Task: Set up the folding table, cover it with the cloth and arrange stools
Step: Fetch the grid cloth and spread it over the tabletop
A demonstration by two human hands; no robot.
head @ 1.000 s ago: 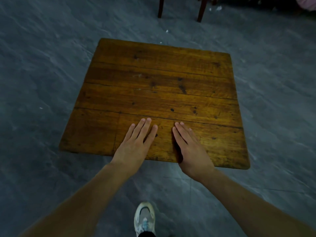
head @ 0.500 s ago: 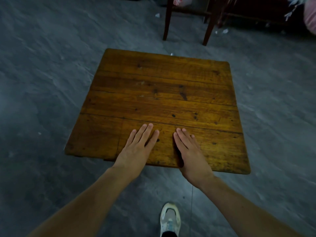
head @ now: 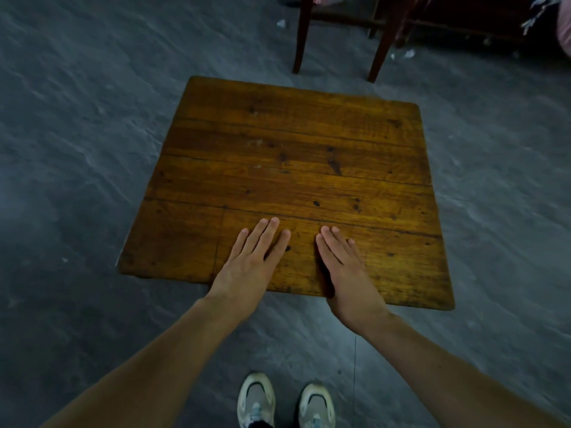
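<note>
Both the left hand (head: 247, 267) and right hand (head: 349, 273) lie flat, grasping nothing, on the near edge of the folding table (head: 293, 156), where leaning weight could tip it if unseen legs aren't locked.

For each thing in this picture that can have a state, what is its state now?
folding table: top up, bare, no cloth; legs hidden.
left hand: flat, fingers straight, palm down on the table's near edge.
right hand: flat, fingers straight, on the table beside the left hand.
shoes: side by side on the floor.
dark wooden legs: upright on the floor behind the table.
</note>
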